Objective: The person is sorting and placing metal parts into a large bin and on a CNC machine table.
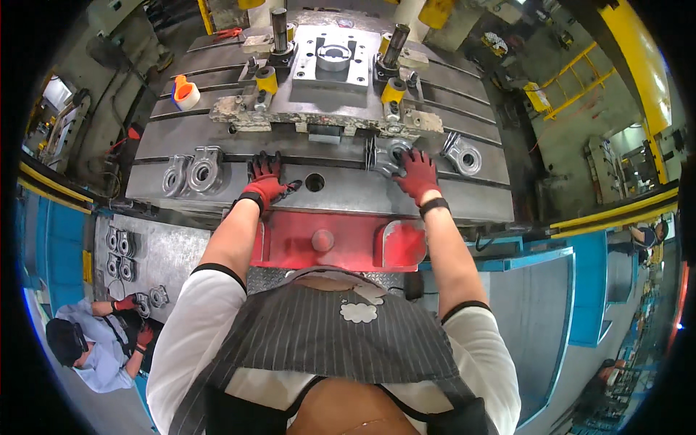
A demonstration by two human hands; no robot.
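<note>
My left hand (pixel 268 181), in a red glove with dark fingertips, lies with fingers spread on the steel press bed (pixel 348 194), left of a round hole. Nothing is in it. My right hand (pixel 419 177), gloved alike, has its fingers and thumb around the near right edge of a grey ring-shaped metal part (pixel 396 149). Its fingertips partly cover that part, which lies on the bed beside another ribbed piece. More such parts rest nearby: a pair of ringed metal parts (pixel 205 172) at the left, and another ringed part (pixel 467 159) at the right.
Ahead stands a die (pixel 330 87) with a ring in its centre, two upright posts and yellow cylinders. An orange-and-white tape roll (pixel 186 94) sits at the left. A co-worker (pixel 101 341) handles metal parts at a side table (pixel 177 246). A red block (pixel 322 239) is before me.
</note>
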